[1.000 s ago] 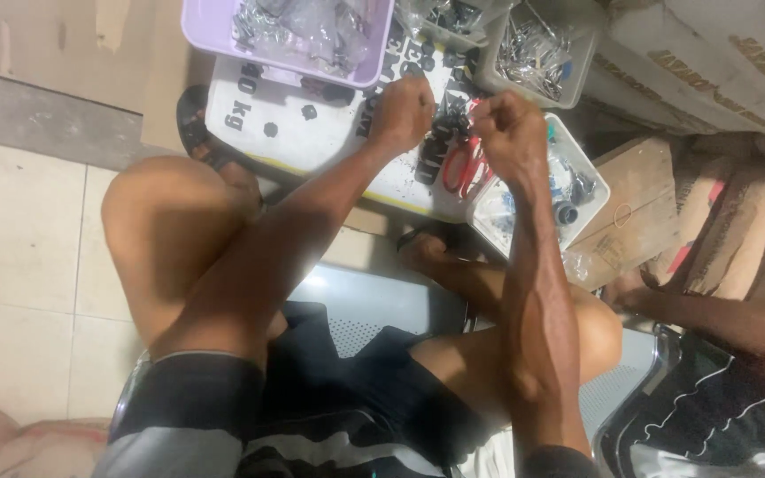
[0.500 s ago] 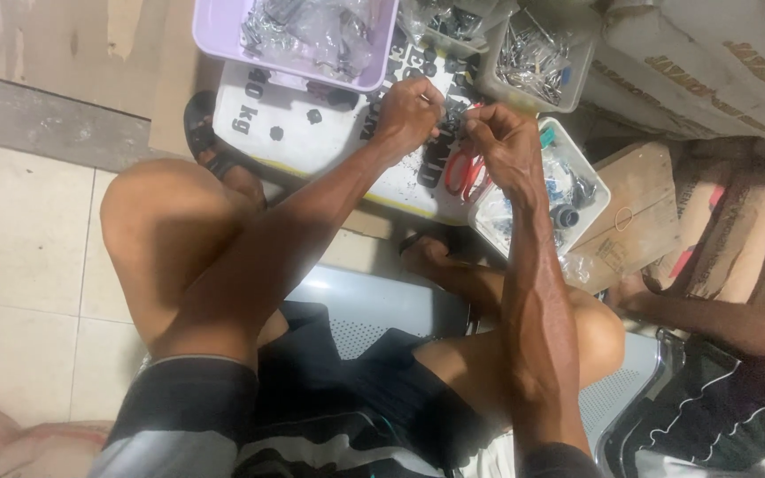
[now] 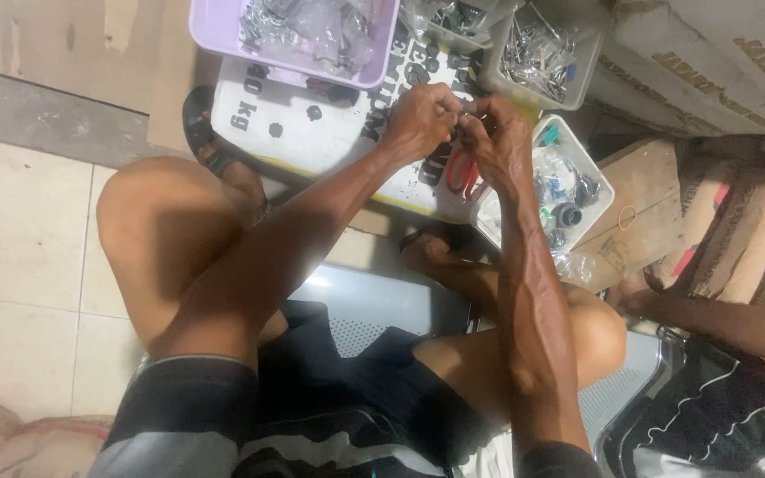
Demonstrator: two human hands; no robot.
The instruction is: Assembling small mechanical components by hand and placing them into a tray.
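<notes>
Hands meet over the white sack [image 3: 312, 133]: left hand [image 3: 420, 119] and right hand [image 3: 499, 133] both pinched on one small metal part [image 3: 466, 119]. Part sits between the fingertips, axis too small to tell. Red pliers [image 3: 462, 173] lie just below.

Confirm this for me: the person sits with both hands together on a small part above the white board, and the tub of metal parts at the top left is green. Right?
Not quite. The head view shows the tub at the top left is lilac, not green. The rest holds: the left hand and right hand meet on a small part above the white board.
</notes>
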